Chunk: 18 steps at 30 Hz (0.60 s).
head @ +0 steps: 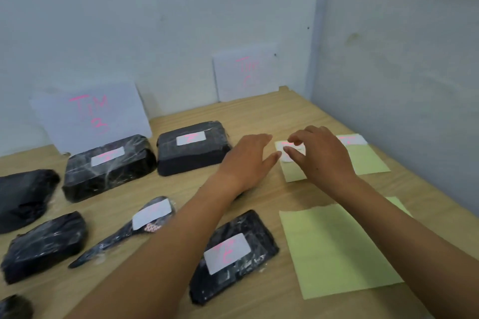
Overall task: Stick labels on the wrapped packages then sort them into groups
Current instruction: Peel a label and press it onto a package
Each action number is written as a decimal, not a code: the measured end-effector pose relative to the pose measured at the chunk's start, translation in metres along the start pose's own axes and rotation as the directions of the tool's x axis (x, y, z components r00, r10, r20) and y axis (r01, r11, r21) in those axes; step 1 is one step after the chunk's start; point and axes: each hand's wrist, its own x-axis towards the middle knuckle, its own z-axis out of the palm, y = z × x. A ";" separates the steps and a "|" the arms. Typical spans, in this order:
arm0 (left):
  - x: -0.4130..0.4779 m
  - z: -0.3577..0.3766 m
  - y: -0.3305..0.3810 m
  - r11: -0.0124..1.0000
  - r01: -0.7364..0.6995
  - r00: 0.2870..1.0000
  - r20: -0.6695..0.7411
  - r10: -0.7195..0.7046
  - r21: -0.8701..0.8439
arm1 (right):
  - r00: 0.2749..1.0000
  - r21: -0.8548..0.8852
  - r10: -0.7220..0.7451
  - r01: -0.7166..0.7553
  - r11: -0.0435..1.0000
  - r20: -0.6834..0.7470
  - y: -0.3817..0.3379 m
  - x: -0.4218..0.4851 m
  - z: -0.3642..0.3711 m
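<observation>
At the far right corner of the table (pixel 259 116), the left hand (pixel 248 160), fingers straight, steadies the backing sheet (pixel 295 175). The right hand (pixel 321 158) pinches a label (pixel 292 152) on it. Hasty peeling could tear or curl the label.

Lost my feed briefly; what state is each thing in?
left hand: open, fingers straight
right hand: pinching a label
near package: labelled
brush package: labelled
centre back package: labelled
package below sign: labelled
far-left package: unlabelled
front-left package: unlabelled
near green sheet: bare, no labels
</observation>
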 end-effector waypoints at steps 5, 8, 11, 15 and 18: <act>0.017 0.026 0.030 0.999 -0.029 0.996 0.080 0.027 0.025 | 0.994 0.018 0.109 -0.109 0.994 0.029 0.045 -0.014 -0.009; 0.024 0.041 0.043 0.995 -0.066 0.986 0.155 0.055 0.071 | 0.983 0.038 0.163 -0.166 0.985 0.085 0.062 -0.017 -0.008; 0.028 0.053 0.046 0.990 -0.091 0.971 0.231 0.064 0.108 | 0.967 0.063 0.200 -0.212 0.975 0.161 0.072 -0.020 -0.003; 0.030 0.067 0.041 0.988 -0.114 0.963 0.256 0.082 0.109 | 0.968 0.060 0.191 -0.203 0.977 0.163 0.079 -0.023 0.004; 0.031 0.071 0.039 0.985 -0.133 0.966 0.239 0.103 0.111 | 0.976 0.089 0.177 -0.189 0.978 0.124 0.081 -0.025 0.009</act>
